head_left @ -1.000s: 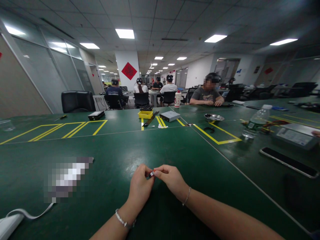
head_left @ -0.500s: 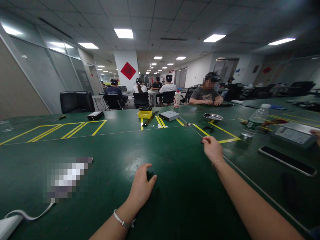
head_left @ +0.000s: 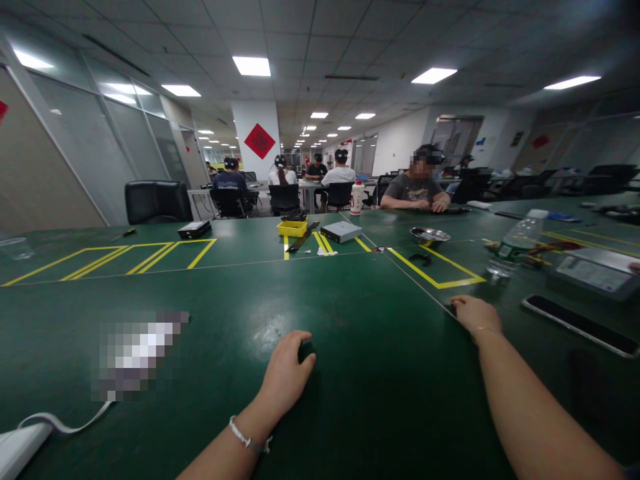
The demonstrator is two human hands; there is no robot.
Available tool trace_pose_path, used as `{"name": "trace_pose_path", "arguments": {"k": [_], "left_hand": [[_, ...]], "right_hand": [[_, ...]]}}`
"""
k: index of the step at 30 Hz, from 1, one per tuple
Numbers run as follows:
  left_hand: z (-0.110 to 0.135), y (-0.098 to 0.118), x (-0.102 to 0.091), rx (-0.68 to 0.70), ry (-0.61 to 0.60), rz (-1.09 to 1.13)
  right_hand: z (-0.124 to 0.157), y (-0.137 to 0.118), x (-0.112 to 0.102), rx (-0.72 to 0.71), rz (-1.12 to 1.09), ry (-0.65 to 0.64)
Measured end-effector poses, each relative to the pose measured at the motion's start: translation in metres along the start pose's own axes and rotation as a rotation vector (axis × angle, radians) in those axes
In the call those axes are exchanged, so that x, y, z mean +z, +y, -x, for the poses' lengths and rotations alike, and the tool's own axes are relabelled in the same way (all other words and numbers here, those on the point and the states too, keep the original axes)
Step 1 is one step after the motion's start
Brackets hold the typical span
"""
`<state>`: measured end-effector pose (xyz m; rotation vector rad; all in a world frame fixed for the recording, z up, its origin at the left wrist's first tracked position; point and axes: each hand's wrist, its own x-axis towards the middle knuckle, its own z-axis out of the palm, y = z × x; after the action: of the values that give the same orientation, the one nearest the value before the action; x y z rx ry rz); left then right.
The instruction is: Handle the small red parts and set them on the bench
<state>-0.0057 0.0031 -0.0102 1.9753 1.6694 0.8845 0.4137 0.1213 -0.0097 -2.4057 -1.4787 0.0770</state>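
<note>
My left hand (head_left: 290,367) rests on the green table (head_left: 350,420), thumb and fingers apart, with nothing between them. My right hand (head_left: 477,315) is farther out to the right, low over the table near a thin seam line. Its fingers are curled together; a small dark red spot shows at the tips, and I cannot make out what they hold, if anything. Beyond it is a yellow-taped rectangle (head_left: 463,283) with a small black curved part (head_left: 420,259) inside and a metal dish (head_left: 430,235) at its far edge. A black phone (head_left: 580,325) lies right of the hand.
A water bottle (head_left: 515,243) and a grey metal box (head_left: 595,272) stand at the right. Farther back are a flat silver drive (head_left: 341,231), a yellow tray (head_left: 292,229) and a black hard drive (head_left: 195,229). A blurred-out item (head_left: 143,353) with a white cable lies left. A person (head_left: 415,190) sits opposite.
My right hand has moved right and back toward me, away from the taped rectangle's near left side. My left hand has stayed nearly in place. The view has shifted slightly.
</note>
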Motion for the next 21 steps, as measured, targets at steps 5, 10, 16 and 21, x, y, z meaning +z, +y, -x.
{"name": "trace_pose_path", "arguments": {"k": [5,10,16,21], "left_hand": [[0.000,0.001,0.000,0.023,-0.006,-0.002],[0.000,-0.003,0.002,0.025,-0.019,-0.004],[-0.001,-0.006,0.003,0.026,-0.041,-0.052],[0.002,-0.003,0.003,0.073,-0.014,-0.192]], "right_hand": [[0.001,0.007,0.000,0.062,0.007,0.111],[0.010,-0.023,-0.006,-0.149,0.015,0.399],[0.063,-0.117,0.000,-0.607,-0.149,0.308],[0.154,-0.177,0.011,-0.944,-0.160,-0.114]]}}
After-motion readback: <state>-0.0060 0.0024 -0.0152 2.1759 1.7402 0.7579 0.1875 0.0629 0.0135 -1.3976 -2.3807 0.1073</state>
